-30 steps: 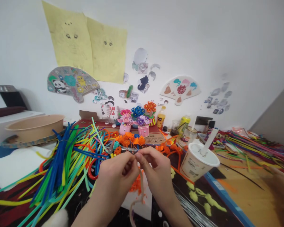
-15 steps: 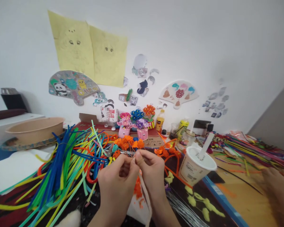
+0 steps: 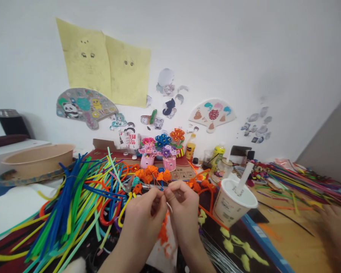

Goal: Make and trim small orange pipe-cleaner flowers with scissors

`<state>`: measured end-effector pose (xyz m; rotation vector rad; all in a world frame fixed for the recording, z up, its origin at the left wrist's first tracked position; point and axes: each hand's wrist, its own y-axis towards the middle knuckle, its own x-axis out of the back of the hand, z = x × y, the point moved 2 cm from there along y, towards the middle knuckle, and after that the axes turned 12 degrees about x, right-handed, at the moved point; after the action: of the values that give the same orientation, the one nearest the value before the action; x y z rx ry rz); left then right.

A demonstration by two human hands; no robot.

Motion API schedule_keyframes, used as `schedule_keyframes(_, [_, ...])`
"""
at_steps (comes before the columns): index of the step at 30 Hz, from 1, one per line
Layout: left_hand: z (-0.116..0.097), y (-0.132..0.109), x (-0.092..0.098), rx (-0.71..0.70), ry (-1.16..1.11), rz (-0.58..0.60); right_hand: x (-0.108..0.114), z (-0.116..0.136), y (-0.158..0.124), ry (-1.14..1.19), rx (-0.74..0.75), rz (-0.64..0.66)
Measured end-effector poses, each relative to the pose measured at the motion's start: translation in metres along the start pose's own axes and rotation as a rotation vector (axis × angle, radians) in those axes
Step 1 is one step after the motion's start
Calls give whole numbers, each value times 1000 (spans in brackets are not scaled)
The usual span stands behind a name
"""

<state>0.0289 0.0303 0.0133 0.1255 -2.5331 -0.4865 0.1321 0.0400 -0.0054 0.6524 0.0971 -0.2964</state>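
My left hand [image 3: 144, 214] and my right hand [image 3: 183, 208] meet at the fingertips over the middle of the table, both closed in a pinch. What lies between their fingers is too small to make out. Just beyond the fingertips are orange chenille flowers [image 3: 149, 174], some with thin stems running down toward my hands. Below and between my wrists, orange bits [image 3: 164, 233] lie on a white sheet [image 3: 156, 256]. Red-handled scissors [image 3: 102, 216] rest to the left of my left hand, partly covered by pipe cleaners.
Bundled pipe cleaners [image 3: 59, 212] spread across the left, near a tan basin [image 3: 39, 159]. A paper cup [image 3: 233, 203] with a straw, yellow pieces [image 3: 244, 246] and thin wires [image 3: 221, 250] are at right. Finished flower pots [image 3: 169, 163] stand behind. Another person's hand [image 3: 339, 223] is at the right edge.
The view has shifted slightly. My hands stay pinched together, with the left fingers drawn in closer to the right ones. The other person's hand remains at the right edge.
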Motion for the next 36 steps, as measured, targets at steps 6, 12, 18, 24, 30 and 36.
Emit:
schedule_keyframes(6, [-3, 1, 3, 57, -37, 1, -2, 4, -7, -192, 332, -10])
schedule_keyframes(12, [-7, 1, 5, 128, -159, 20, -5, 5, -12, -49, 325, -2])
schedule_keyframes(18, [7, -3, 8, 207, -204, -113, 4, 24, -6, 46, 448, -319])
schedule_keyframes(24, [2, -5, 13, -17, -149, -37, 15, 9, 10, 333, 120, -116])
schedule_keyframes(30, [-5, -1, 13, -147, -23, -8, 8, 6, 5, 437, 5, 41])
schedule_keyframes(36, [-9, -2, 16, -213, -39, -13, 9, 5, 4, 381, 58, 73])
